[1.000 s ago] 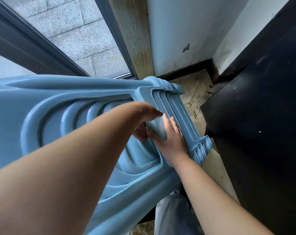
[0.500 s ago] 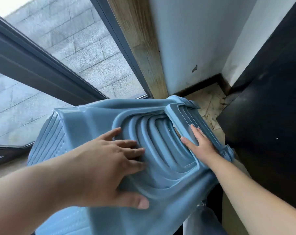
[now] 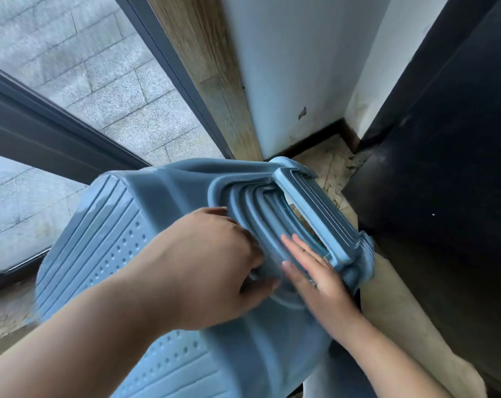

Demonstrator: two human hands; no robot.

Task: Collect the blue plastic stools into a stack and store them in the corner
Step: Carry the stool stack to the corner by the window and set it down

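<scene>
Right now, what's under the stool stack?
Tiled floor shows just beyond the stack and through its leg gap. Whatever lies directly beneath cannot be seen; the tilted stack itself covers it.

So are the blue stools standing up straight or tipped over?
Tipped: the stack of blue plastic stools leans, dotted seat toward the person, feet toward the corner.

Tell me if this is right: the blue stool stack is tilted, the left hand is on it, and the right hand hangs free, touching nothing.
Not quite. In the head view the right hand lies flat, fingers straight, against the blue stool stack. The rest holds: the stack is tilted and the left hand is on it.
</scene>
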